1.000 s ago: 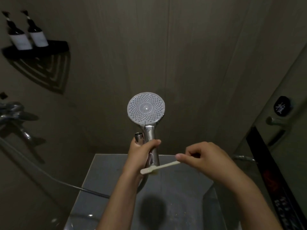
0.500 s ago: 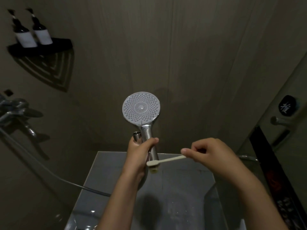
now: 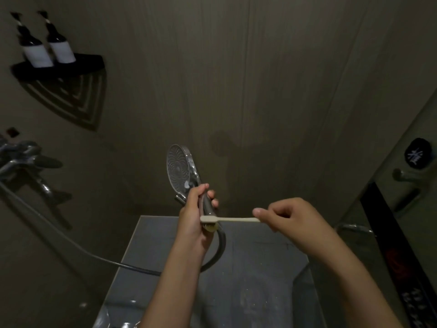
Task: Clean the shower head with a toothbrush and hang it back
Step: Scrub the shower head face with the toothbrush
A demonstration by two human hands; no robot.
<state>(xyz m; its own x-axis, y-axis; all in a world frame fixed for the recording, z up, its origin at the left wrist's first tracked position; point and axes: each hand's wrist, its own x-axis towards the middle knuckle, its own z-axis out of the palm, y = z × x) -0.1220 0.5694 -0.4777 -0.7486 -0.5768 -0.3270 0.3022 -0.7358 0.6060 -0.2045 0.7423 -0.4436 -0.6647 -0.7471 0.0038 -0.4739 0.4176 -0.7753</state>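
Observation:
A chrome shower head [image 3: 179,167] stands upright in the middle of the head view, its round nozzle face turned to the left. My left hand [image 3: 192,216] grips its handle, fingers wrapped round it. A grey hose [image 3: 71,243] runs from the handle's bottom down and away to the left. My right hand [image 3: 289,217] pinches the end of a cream toothbrush [image 3: 227,220] held level. The brush's bristle end lies against my left hand, below the nozzle face and apart from it.
A black corner shelf [image 3: 61,67] with two dark bottles [image 3: 46,47] hangs on the wall at upper left. A chrome tap [image 3: 22,159] juts out at left. A glass door with a handle [image 3: 406,176] stands at right. The wet grey floor [image 3: 248,268] lies below.
My left hand has twisted the shower head so its face now points left instead of towards me. The toothbrush has stayed near my left hand, shifted slightly.

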